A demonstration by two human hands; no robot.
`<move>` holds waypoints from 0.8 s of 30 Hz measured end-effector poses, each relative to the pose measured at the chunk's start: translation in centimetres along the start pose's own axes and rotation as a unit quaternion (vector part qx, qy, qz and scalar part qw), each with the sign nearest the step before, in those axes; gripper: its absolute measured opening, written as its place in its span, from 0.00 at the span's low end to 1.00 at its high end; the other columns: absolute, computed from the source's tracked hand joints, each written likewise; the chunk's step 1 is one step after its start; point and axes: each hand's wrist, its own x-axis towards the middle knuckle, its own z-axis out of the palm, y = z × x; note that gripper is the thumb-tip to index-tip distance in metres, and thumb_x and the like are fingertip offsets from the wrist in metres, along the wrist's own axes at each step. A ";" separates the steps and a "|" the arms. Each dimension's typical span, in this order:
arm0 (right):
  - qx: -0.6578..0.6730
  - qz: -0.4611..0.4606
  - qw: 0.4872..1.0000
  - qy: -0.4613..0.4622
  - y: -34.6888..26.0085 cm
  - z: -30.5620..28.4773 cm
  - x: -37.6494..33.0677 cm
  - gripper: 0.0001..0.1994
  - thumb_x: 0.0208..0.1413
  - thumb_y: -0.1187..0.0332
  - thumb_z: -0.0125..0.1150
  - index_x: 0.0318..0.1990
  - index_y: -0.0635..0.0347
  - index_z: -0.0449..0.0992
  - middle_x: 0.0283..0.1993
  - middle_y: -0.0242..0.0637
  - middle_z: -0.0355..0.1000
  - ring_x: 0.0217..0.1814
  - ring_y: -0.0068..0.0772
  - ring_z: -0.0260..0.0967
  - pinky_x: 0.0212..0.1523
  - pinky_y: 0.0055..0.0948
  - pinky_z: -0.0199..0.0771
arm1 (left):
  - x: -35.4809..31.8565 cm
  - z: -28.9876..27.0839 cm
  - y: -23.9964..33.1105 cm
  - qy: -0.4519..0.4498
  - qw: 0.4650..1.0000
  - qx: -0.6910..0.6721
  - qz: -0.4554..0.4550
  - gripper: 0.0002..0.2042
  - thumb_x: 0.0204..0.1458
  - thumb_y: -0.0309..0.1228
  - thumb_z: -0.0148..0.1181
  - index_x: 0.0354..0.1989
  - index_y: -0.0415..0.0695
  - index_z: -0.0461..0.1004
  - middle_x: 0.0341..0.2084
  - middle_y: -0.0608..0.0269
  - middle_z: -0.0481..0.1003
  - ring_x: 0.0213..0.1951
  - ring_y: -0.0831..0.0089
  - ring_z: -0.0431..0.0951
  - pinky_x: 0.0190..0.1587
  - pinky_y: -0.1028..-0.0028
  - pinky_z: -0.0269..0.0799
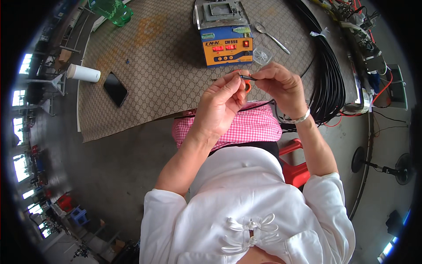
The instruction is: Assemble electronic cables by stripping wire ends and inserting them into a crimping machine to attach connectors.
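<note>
Close together in front of the blue-and-yellow heating unit (227,49), both my hands are at work on a thin black cable (248,78). My left hand (222,99) pinches its tip between thumb and forefinger, with the other fingers curled. On the other side my right hand (283,86) grips the same cable in its fingertips. An orange loop handle (248,87) shows just behind my left fingers; I cannot tell whether that hand holds it. The fingers hide most of the cable's end.
The unit has a metal top plate (222,15) and lit red digits. Nearby lie a spoon (272,37) and a small clear bag (262,56). A thick black cable coil (327,83) is at right. Phone (115,89), white cup (83,73) and green bottle (112,11) stand or lie left.
</note>
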 end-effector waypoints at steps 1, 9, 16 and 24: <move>-0.028 -0.018 0.999 0.002 -0.1 0.1 -0.2 0.10 0.45 0.85 0.55 0.34 0.62 0.75 0.33 0.30 0.69 0.36 0.19 0.68 0.39 0.19 0.70 | -0.1 -0.1 -0.1 -0.005 1.000 -0.010 -0.005 0.09 0.53 0.28 0.50 0.41 0.39 0.69 0.26 0.68 0.69 0.27 0.81 0.66 0.32 0.81 0.63; 0.177 0.135 0.974 0.035 0.7 0.7 -2.5 0.08 0.49 0.82 0.54 0.37 0.65 0.73 0.29 0.29 0.69 0.29 0.17 0.66 0.31 0.15 0.69 | -0.3 0.4 -1.0 -0.012 1.000 0.012 0.012 0.10 0.53 0.26 0.50 0.42 0.40 0.69 0.26 0.68 0.70 0.27 0.81 0.66 0.33 0.81 0.63; 0.328 0.252 0.910 0.031 -0.2 1.4 -3.6 0.06 0.52 0.75 0.53 0.37 0.67 0.71 0.26 0.32 0.69 0.23 0.16 0.62 0.22 0.13 0.61 | -0.2 -0.1 -1.9 0.012 0.997 0.062 0.037 0.09 0.51 0.27 0.53 0.40 0.41 0.71 0.24 0.69 0.70 0.26 0.82 0.68 0.33 0.80 0.63; 0.424 0.282 0.860 0.034 -0.2 1.2 -4.4 0.06 0.52 0.76 0.53 0.36 0.68 0.70 0.29 0.36 0.70 0.23 0.20 0.65 0.19 0.15 0.62 | 0.0 -0.2 -2.4 0.048 0.997 0.066 0.015 0.07 0.51 0.27 0.52 0.38 0.41 0.72 0.21 0.70 0.69 0.25 0.82 0.67 0.33 0.79 0.65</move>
